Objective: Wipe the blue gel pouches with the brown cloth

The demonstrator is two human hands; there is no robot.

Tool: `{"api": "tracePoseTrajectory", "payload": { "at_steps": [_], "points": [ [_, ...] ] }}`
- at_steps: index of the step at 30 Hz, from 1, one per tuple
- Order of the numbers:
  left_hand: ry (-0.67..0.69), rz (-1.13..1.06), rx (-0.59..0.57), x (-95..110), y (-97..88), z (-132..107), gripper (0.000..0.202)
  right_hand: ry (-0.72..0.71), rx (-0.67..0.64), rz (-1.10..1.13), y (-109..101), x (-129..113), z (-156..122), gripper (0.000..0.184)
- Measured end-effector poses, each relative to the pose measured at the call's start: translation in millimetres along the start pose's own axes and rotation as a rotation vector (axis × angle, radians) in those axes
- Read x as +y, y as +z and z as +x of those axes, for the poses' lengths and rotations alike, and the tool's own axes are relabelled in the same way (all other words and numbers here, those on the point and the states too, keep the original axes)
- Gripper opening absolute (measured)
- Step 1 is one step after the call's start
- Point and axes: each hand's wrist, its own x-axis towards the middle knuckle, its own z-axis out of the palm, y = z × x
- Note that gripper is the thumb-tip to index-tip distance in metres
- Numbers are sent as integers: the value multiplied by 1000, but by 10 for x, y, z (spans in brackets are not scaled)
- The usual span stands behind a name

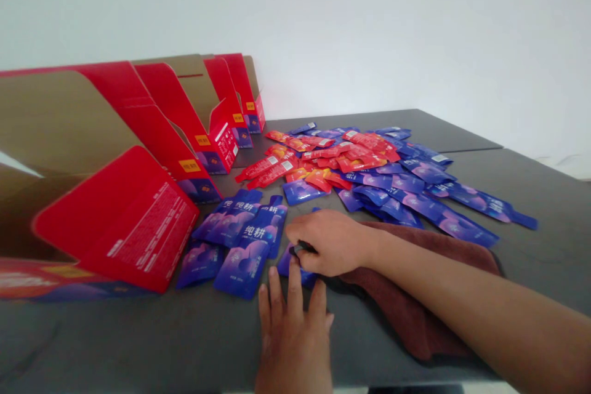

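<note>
My right hand (330,243) is closed over a blue-purple pouch (284,263) on the table. A dark edge pokes out between its fingers and looks like the black trim of the brown cloth (425,314), which trails beneath my right forearm. My left hand (295,332) lies flat with fingers spread, its fingertips at the near edge of that same pouch. Just left of both hands, several blue-purple pouches (244,258) overlap in a small group. Most of the pouch under my right hand is hidden.
Beyond my hands spreads a heap of blue pouches (429,206) and red pouches (364,151). Several open red cartons stand in a row on the left, the nearest red carton (138,228) with its flap out. The dark table (138,345) meets a white wall.
</note>
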Motion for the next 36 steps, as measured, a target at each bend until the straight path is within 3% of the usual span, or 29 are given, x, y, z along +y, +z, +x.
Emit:
{"api": "tracePoseTrajectory", "payload": {
  "at_steps": [17,36],
  "points": [
    [-3,-10,-15,8,-24,8,30,281,-7,-190,-22,3,20,24],
    [-13,-8,-50,8,-13,14,30,93,19,-82,22,48,-1,14]
  ]
}}
